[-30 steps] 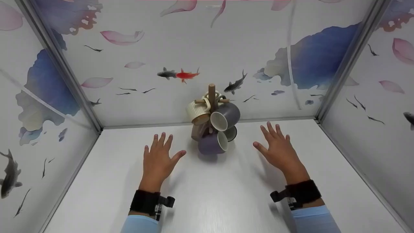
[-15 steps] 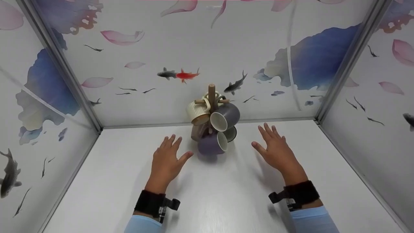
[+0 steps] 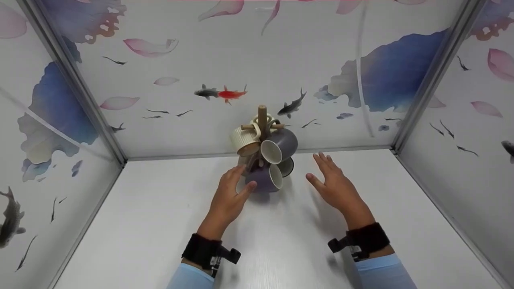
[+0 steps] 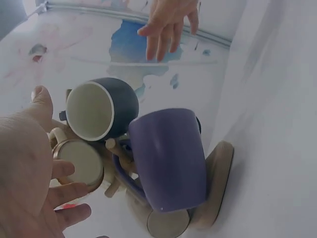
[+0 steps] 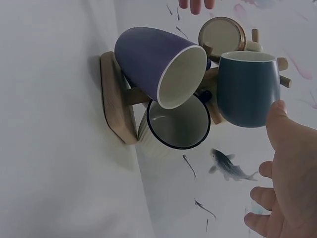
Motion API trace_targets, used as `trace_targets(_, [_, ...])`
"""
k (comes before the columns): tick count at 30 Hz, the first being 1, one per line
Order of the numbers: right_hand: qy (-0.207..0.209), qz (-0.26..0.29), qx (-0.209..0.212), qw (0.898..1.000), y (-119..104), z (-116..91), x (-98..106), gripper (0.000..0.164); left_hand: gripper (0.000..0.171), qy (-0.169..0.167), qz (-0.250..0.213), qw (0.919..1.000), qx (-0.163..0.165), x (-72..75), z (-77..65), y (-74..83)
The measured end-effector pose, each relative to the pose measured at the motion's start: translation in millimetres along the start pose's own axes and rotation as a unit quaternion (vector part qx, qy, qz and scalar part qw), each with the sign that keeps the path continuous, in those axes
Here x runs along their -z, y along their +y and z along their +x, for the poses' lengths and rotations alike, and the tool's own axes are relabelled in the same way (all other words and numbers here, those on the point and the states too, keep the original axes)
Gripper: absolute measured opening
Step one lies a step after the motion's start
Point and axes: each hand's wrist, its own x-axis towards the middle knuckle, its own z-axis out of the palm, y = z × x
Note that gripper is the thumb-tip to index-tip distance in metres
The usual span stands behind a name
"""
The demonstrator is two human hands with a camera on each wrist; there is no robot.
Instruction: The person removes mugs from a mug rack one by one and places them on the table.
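A wooden mug tree (image 3: 262, 116) holds several mugs near the back wall. The purple mug (image 3: 263, 179) hangs low in front, mouth facing right. Above it hang a grey-blue mug (image 3: 283, 142) and a ribbed cream mug (image 3: 244, 139). A dark-rimmed white mug (image 5: 181, 124) is low behind the purple one. My left hand (image 3: 228, 198) is at the purple mug's left, fingers extended and thumb apart, gripping nothing; whether it touches the mug I cannot tell. My right hand (image 3: 340, 190) hovers to the right of the tree, fingers extended, holding nothing.
The tree's wooden base (image 4: 218, 183) stands on a white table (image 3: 152, 224). A printed back wall (image 3: 180, 132) rises close behind it. Side walls with metal corner posts (image 3: 417, 100) bound the table left and right.
My left hand has moved right and slightly forward, up to the purple mug. My right hand has shifted a little to the left. The mugs have stayed in place.
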Motion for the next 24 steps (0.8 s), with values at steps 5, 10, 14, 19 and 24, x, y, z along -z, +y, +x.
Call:
trace_targets(5, [0.001, 0.028, -0.005, 1.0, -9, 3, -1, 0.094, 0.08, 0.013, -0.052, 0.9985, -0.013, -11.6, 7.2, 7.9])
trace_targets(10, [0.008, 0.076, -0.005, 0.997, -23, 9, -3, 0.092, 0.09, 0.006, -0.093, 0.9957, 0.001, -17.8, 16.7, 14.7])
trace_targets(14, [0.025, 0.102, -0.004, 0.994, -36, 19, -6, 0.091, 0.098, 0.0, -0.099, 0.995, 0.013, -22.7, 27.1, 17.6])
trace_targets(19, [0.043, 0.109, 0.0, 0.993, -47, 33, -9, 0.093, 0.102, -0.012, -0.097, 0.9951, 0.008, -28.9, 38.2, 20.3])
trace_targets(24, [0.045, 0.119, 0.007, 0.992, -55, 41, -12, 0.103, 0.103, -0.018, -0.102, 0.9945, 0.016, -32.7, 46.0, 23.5])
